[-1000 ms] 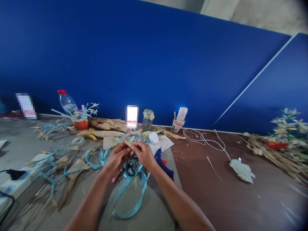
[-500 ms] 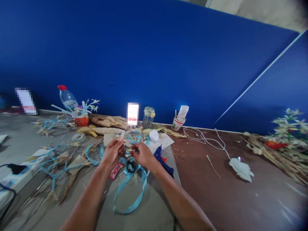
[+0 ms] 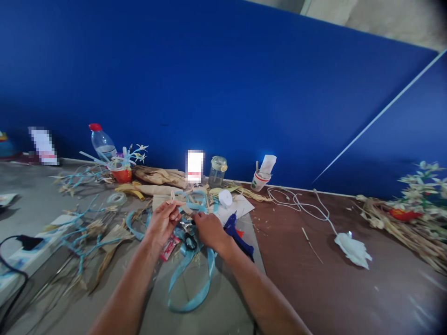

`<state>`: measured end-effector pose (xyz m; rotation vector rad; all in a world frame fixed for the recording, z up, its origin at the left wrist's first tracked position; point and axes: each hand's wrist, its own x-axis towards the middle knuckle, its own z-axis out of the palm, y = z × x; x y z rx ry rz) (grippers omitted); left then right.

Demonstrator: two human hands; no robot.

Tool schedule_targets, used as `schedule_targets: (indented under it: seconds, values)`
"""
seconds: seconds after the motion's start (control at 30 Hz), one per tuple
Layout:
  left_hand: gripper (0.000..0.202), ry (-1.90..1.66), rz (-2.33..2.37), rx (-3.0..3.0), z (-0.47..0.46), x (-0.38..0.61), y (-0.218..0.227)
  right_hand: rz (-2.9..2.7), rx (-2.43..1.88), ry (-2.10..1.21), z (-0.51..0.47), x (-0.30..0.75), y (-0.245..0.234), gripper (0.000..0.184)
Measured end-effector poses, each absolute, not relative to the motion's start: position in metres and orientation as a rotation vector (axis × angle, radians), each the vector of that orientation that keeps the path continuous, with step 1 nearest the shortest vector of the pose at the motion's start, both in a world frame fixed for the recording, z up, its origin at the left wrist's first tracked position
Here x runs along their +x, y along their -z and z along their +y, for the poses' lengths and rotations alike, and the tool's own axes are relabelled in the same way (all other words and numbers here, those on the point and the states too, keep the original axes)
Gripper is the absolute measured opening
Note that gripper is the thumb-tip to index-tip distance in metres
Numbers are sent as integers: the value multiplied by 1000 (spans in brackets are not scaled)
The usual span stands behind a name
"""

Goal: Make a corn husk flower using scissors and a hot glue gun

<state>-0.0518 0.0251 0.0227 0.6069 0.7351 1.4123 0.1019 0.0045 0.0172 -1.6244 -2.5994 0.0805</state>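
My left hand is raised a little over the table and pinches a small pale husk strip between thumb and fingers. My right hand is lower, curled down over a pair of black-handled scissors, with its fingertips by the metal blades. Both hands are above a long light blue ribbon that loops toward me on the grey board. A pink-red packet lies just under my left wrist. A blue glue gun lies right of my right hand.
Behind the hands are a white tape roll, a glass jar, a paper cup, a red-capped bottle and an orange pot of husk flowers. A white cable and more husk flowers lie right; a power strip left.
Both hands held the husk strip together a second ago. My right hand has let go and dropped onto the scissors; my left hand keeps the strip.
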Motion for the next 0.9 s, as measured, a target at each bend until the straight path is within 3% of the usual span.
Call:
schedule_targets:
  seconds: [0.27, 0.57, 0.9]
  values:
    - [16, -1336, 574, 665, 21, -55, -26, -2392, -1624, -50, 15, 132, -37, 37]
    - [17, -1305, 652, 686, 18, -42, -23, -2073, -1637, -9, 13, 123, -26, 33]
    - [21, -1333, 638, 670, 21, -41, -19, -2042, -1560, -242, 3, 100, -13, 40]
